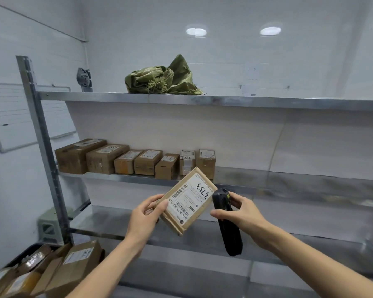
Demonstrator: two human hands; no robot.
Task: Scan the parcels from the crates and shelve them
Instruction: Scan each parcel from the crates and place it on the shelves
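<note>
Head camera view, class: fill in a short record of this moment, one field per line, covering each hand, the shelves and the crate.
left hand: grips flat parcel, label facing camera
right hand: holds black scanner beside the parcel
middle shelf: seven cardboard boxes in a row at its left end
top shelf: crumpled green sack
crate: lower left, more parcels inside

A flat cardboard parcel with a white label [187, 201] is before the metal shelf rack [202, 100], left of the black handheld scanner [226, 220]. Seven brown cardboard boxes [136, 160] stand in a row on the middle shelf; a crumpled green woven sack [162, 79] lies on the top shelf.
</note>
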